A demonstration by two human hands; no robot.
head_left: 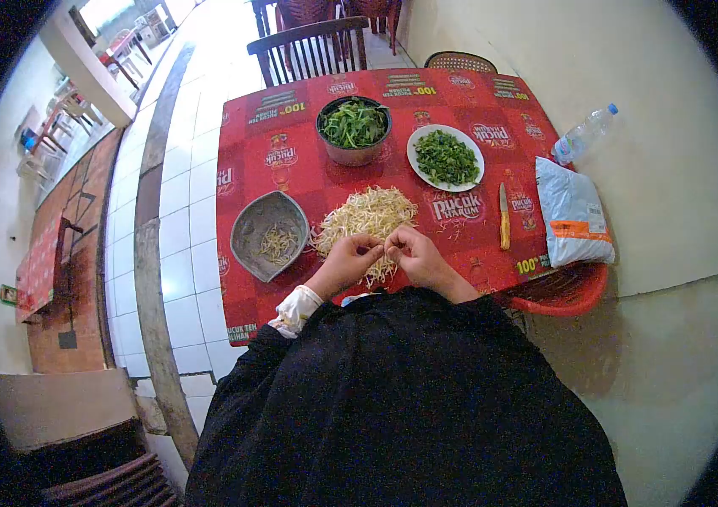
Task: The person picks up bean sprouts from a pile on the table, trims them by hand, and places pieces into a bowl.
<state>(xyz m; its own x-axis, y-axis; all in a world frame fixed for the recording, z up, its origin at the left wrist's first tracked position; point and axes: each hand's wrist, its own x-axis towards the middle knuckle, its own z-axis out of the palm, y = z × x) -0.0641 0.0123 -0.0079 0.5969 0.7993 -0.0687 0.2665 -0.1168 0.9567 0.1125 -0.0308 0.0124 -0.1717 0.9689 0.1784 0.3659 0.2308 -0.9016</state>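
My left hand [349,264] and my right hand [418,258] meet over the near edge of a pile of bean sprouts [367,215] on the red table cover. Fingers of both hands are pinched together, tips nearly touching; what they hold is too small to make out. Left of the pile, a grey leaf-shaped bowl [249,230] holds a small heap of sprouts [277,245]. Behind the pile stands a round pot [354,155] full of green leaves [354,124]. To its right, chopped greens [445,158] lie on a white plate [416,173].
A knife [504,221] with a yellow handle lies right of the plate. Along the table's right side are a grey and orange plastic package [573,211], a clear bottle [585,135] and a red chair [566,296]. A wooden chair [311,49] stands beyond the far edge.
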